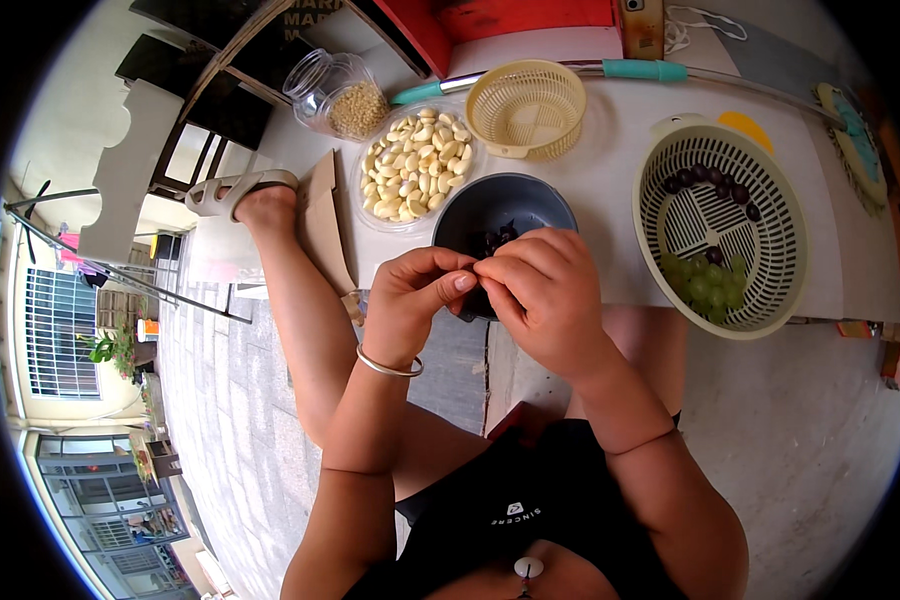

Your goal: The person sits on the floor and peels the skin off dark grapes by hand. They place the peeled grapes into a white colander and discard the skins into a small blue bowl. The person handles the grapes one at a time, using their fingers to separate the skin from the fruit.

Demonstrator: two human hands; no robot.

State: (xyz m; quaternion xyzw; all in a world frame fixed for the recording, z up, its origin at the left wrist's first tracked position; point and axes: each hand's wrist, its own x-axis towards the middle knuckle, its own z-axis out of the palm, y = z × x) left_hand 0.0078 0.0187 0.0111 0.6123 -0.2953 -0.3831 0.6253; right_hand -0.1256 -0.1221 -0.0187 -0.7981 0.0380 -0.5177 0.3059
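Note:
My left hand point(417, 295) and my right hand point(542, 290) meet above the near side of a dark grey bowl point(555, 205). Thumbs and forefingers of both are pinched together at the fingertips; whatever lies between them is too small or hidden to name. Dark reddish-purple pieces point(497, 238) lie in the bowl, partly covered by my right hand. To the right, a cream colander point(792, 200) holds dark purple grapes point(710, 178) along its far side and green grapes point(705, 285) at its near side. A silver bangle circles my left wrist.
Peeled garlic cloves point(417, 165) fill a clear round container left of the bowl. Behind stand a yellow basket point(525, 108) and a glass jar of pale grains point(355, 108). A pole with turquoise grips point(645, 70) crosses the table's back. Cardboard point(322, 220) leans at the left edge.

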